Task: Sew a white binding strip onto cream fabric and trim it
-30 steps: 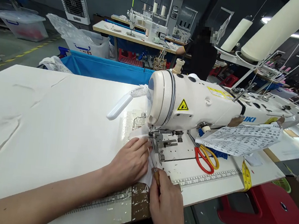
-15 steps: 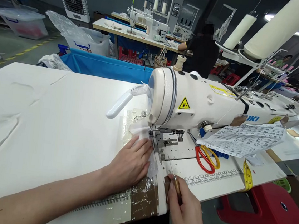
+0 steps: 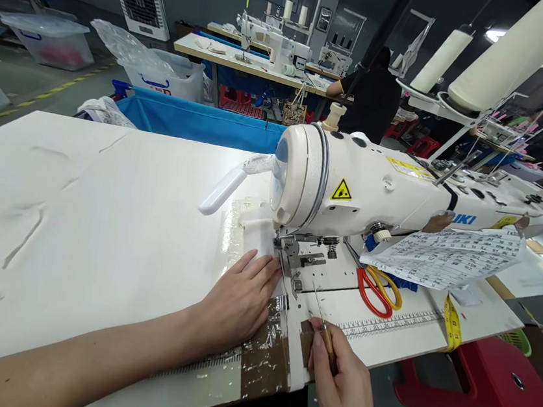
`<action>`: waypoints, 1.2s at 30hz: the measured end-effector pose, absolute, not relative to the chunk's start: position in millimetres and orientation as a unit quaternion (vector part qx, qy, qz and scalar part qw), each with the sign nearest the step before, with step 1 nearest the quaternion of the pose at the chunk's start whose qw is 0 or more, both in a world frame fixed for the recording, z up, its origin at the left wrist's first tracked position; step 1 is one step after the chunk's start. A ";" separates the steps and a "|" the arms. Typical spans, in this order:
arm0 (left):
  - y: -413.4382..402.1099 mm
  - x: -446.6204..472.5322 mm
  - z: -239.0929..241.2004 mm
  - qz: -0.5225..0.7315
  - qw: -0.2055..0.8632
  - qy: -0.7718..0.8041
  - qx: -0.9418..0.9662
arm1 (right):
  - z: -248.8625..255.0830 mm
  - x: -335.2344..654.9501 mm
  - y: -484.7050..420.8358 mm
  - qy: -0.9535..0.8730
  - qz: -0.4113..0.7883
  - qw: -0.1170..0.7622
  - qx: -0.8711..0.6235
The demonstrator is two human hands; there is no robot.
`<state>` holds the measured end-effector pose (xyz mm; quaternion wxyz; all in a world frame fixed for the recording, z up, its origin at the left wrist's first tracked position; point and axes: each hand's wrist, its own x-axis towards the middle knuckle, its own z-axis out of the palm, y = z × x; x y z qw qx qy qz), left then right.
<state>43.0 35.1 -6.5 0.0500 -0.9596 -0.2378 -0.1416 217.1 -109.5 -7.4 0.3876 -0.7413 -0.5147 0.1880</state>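
A white sewing machine (image 3: 352, 180) stretches across the table, its needle area just beyond my fingers. My left hand (image 3: 243, 298) lies flat, fingers stretched forward, on a piece of thin white fabric (image 3: 257, 231) that runs to the presser foot (image 3: 279, 242). My right hand (image 3: 343, 375) is closed round the wooden handle of an awl (image 3: 328, 344). The awl's thin metal point slants up toward the machine bed, apart from the fabric. Part of the fabric is hidden under my left hand.
Scissors (image 3: 374, 290) with red and yellow handles lie beside the machine bed. A written paper sheet (image 3: 452, 257) hangs from the machine arm. A yellow tape measure (image 3: 452, 323) drapes over the table edge, above a red stool (image 3: 480, 390). Another person (image 3: 374, 97) sits farther back.
The white fabric has slid away from me under the presser foot; its near end no longer shows beside my left hand. My right hand still holds the awl, almost unmoved.
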 end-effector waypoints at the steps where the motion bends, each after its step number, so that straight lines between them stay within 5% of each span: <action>1: 34.7 42.9 -6.5 -0.141 0.050 -0.239 -0.960 | -7.4 217.1 -109.5 -0.516 0.186 0.385 -0.742; 16: 36.2 43.6 -9.4 -0.143 0.054 -0.235 -0.960 | -3.3 207.5 -113.5 -0.452 0.214 0.446 -0.742; 25: 48.0 45.5 -6.9 -0.157 0.022 -0.259 -0.953 | -3.5 195.4 -91.4 -0.616 0.135 0.467 -0.619; 36: 55.9 43.9 -6.0 -0.189 -0.041 -0.260 -0.946 | -4.6 179.0 -51.7 -0.730 -0.019 0.302 -0.613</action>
